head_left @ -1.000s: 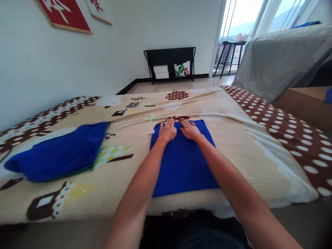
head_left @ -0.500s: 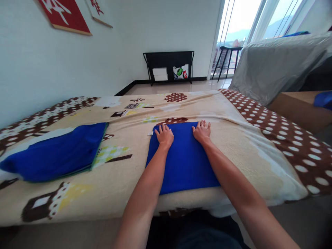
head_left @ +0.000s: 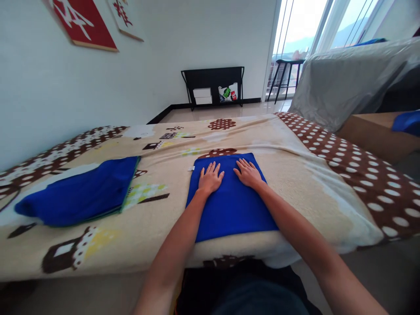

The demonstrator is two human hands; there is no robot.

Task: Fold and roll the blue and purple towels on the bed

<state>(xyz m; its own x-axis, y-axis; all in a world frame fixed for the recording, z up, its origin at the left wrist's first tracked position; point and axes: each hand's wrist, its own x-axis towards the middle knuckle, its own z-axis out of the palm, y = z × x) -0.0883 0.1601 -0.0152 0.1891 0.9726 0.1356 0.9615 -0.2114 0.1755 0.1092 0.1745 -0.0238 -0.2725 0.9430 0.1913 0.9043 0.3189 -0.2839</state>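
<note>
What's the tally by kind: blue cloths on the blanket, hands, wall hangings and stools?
Blue cloths on the blanket: 2
Hands: 2
Wall hangings: 2
Stools: 1
Total: 7

Ahead of you, a black rack point(head_left: 214, 80) stands by a pale wall point(head_left: 203, 39) on a shiny floor point(head_left: 183, 115). Daylight enters your right-hand window point(head_left: 303, 22), near a dark stool point(head_left: 289, 61); a red hanging point(head_left: 87, 28) decorates your left.
</note>
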